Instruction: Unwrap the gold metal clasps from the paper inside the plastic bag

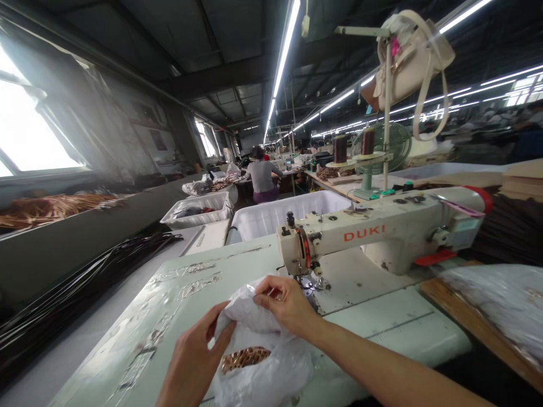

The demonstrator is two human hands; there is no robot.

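Observation:
A crumpled white plastic bag hangs between both hands over the front of the sewing table. My left hand pinches its rim on the left, thumb against fingers. On the far side my right hand is closed on the rim too. Through the bag's mouth shows a piece of leopard-print material; the rest of it is hidden inside. Just beyond my right hand stands the head of a DUKI sewing machine, its needle area partly covered by that hand.
White bins stand behind the table. Dark strips lie along the left. Thread cones and a hanging handbag are on the machine's stand. Another plastic bag lies at right. A person sits further off.

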